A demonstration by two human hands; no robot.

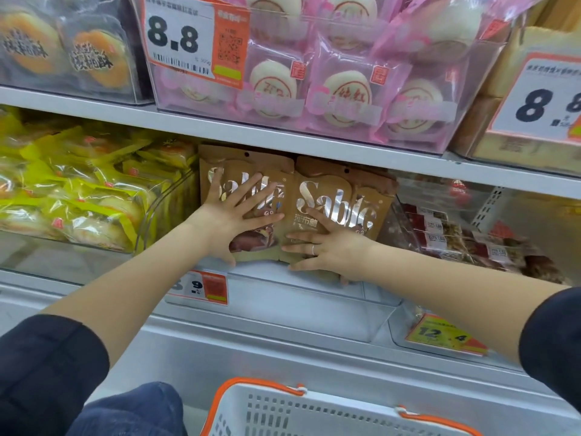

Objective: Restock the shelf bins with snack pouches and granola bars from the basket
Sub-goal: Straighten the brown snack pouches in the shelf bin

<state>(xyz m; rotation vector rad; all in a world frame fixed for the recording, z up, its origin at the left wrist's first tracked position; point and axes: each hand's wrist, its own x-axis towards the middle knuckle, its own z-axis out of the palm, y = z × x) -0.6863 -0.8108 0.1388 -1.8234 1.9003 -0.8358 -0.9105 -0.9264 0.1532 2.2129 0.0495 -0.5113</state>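
Basket (314, 413) at bottom edge, contents hidden. Both hands flat, fingers spread, side by side: left hand (234, 218) presses left Sable pouch (248, 184), right hand (327, 247) presses right Sable pouch (342, 202), upright in clear bin (283, 297). Step: squaring stock. Next probably calls for reaching back to basket.

Two pouches are being pressed side by side in the middle shelf bin (283, 297): the left pouch (251, 171) under the left hand (232, 215), the right pouch (339, 199) under the right hand (330, 247) (fingers spread flat). Left of the hands wrapped cakes (78, 196) are lying; right of them, bar packets (456, 240). Below the wrists the basket (314, 410) is sitting.
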